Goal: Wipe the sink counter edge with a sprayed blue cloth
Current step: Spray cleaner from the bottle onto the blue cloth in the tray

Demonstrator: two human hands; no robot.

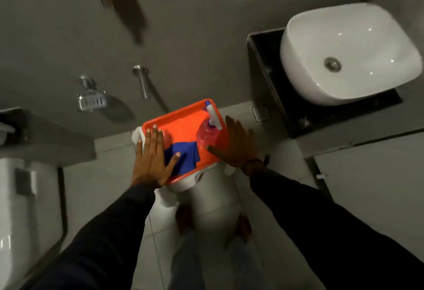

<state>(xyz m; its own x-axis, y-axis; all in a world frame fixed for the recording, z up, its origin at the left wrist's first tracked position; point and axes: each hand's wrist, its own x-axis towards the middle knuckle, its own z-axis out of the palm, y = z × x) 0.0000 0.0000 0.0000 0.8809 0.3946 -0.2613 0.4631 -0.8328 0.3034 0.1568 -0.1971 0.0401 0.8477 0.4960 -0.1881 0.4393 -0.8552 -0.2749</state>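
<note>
The blue cloth (183,157) is lying crumpled in an orange tray (181,126) beside a red spray bottle (210,134). The left hand (152,158) is hovering over it, fingers spread; the right hand (238,146) is reaching open beside the bottle. The white sink (348,53) is sitting well apart, on a dark table (263,64).

Dim grey-walled bathroom (206,25), pale tiles (367,186)

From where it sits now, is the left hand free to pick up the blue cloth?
Probably yes. The left hand lies flat on the orange tray's near-left edge, thumb already over the blue cloth. Nothing covers the cloth; the spray bottle stands apart to its right.
</note>
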